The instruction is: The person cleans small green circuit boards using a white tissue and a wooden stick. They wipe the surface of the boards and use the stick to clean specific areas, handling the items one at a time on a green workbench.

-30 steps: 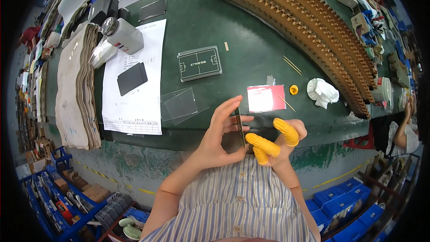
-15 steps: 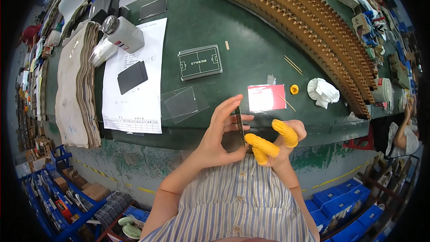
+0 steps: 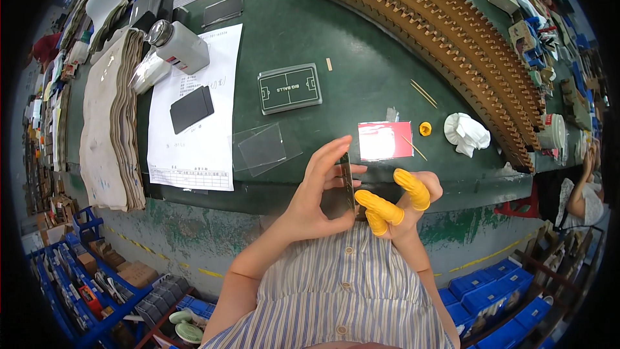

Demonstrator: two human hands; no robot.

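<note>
A thin dark panel (image 3: 347,184), seen nearly edge-on, is held upright just below the centre of the frame, above the striped shirt (image 3: 342,291) and in front of the near edge of the green table (image 3: 336,32). It is grasped from the left by the left hand (image 3: 316,197), whose fingers are spread along its face, and pinched from the right by the right hand (image 3: 400,203), on which yellow finger cots (image 3: 381,205) are worn.

Just above the right hand a red card (image 3: 384,140) is seen lying flat, with a small yellow ring (image 3: 425,128) and a crumpled white cloth (image 3: 466,133) beside it to the right. To the left of centre clear plastic sheets (image 3: 263,148) overlap a printed paper (image 3: 197,110), on which a black rectangle (image 3: 191,108) is laid. A grey tray (image 3: 289,88) is placed at upper centre. A curved cardboard rack (image 3: 445,32) is spread across the upper right, and a stack of grey cloths (image 3: 110,123) at the left.
</note>
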